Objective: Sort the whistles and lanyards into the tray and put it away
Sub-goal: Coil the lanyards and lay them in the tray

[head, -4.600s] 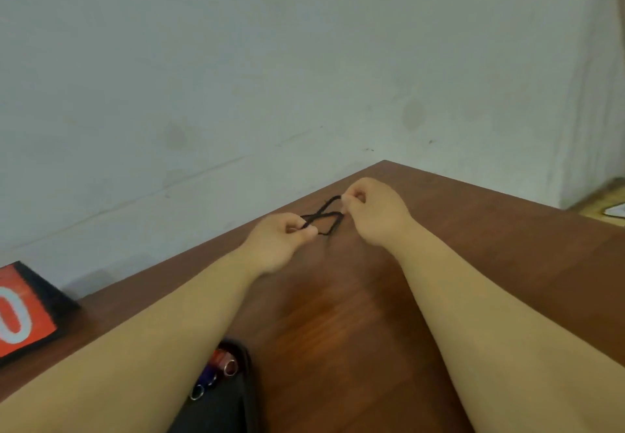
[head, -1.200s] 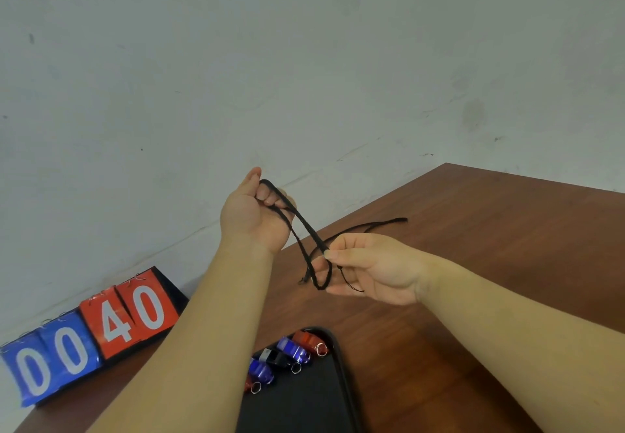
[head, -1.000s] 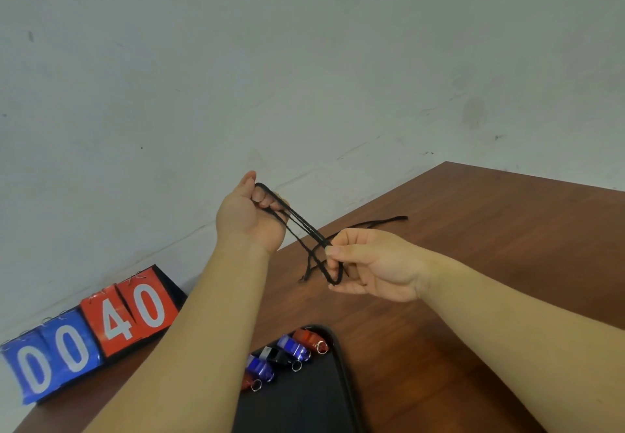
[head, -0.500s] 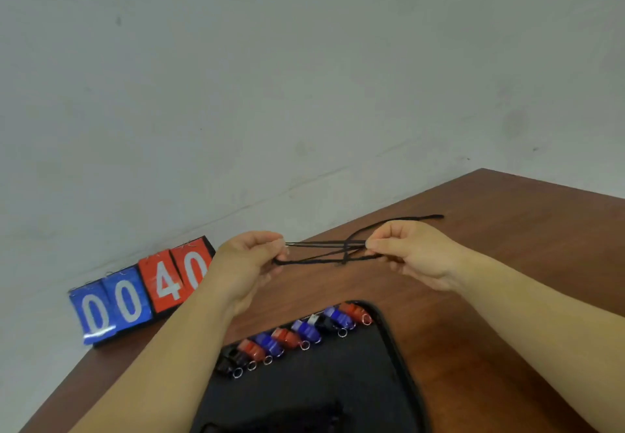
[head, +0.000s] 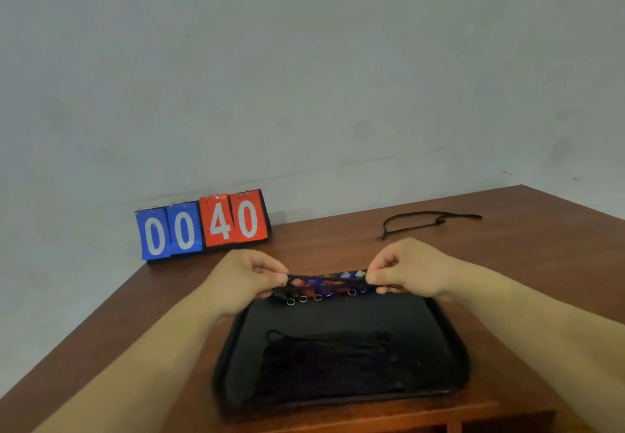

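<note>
A folded black lanyard [head: 326, 280] is stretched level between my left hand [head: 248, 273] and my right hand [head: 404, 268], each pinching one end. It hangs over the far end of a black tray [head: 453, 341] on the wooden table. Beneath it a row of red, blue and black whistles [head: 318, 292] with metal rings lines the tray's far edge, partly hidden by the lanyard and my fingers. A bundle of black lanyards [head: 324, 356] lies in the tray's near half. One more black lanyard [head: 429, 223] lies loose on the table at the far right.
A flip scoreboard [head: 203, 226] reading 00 in blue and 40 in red stands at the table's back left against the pale wall. The table's near edge [head: 372, 419] runs just below the tray, and its right corner is at the far right.
My hands have come down and towards me with the folded lanyard, from above the bare table to over the tray's whistle row. My view has tipped down, showing the whole tray.
</note>
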